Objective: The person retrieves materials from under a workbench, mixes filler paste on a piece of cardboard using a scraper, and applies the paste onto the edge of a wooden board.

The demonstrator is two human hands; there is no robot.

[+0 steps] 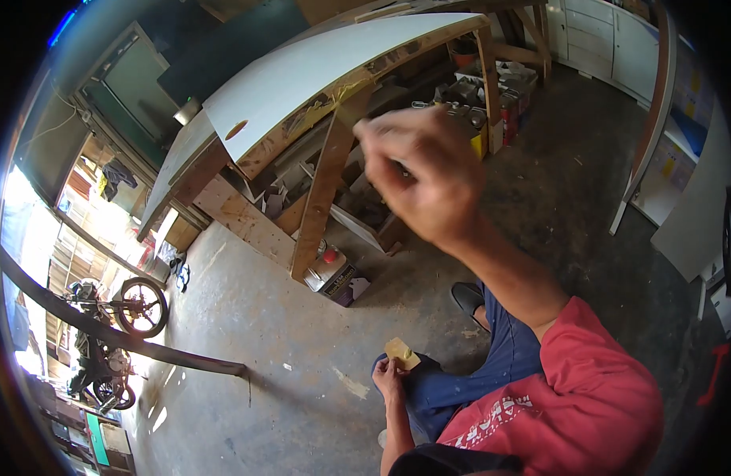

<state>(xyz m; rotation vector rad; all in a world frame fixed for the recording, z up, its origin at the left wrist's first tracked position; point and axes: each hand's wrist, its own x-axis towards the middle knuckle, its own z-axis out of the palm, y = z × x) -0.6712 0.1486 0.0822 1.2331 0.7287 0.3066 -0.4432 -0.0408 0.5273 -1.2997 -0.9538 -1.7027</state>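
Note:
My left hand [389, 375] is low beside the blue-trousered knee, its fingers closed on the edge of a small tan piece [400, 351] with a yellow-green dab on it. Raised close to the camera, my right hand [421, 170] is curled with thumb and fingers pinched together. A blurred yellowish patch shows just past its fingertips; whether this is a held thing or part of the wood behind cannot be made out. Behind that hand stands a wooden-framed table with a white curved top [302, 67]; yellow smears mark its edge.
A metal can [338, 279] with a red cap stands on the concrete floor [246, 309] by a slanted wooden leg [322, 190]. Containers [512, 87] sit under the table. A dark beam [167, 357] crosses the left, before a motorcycle [103, 341]. White cabinets [592, 40] stand behind.

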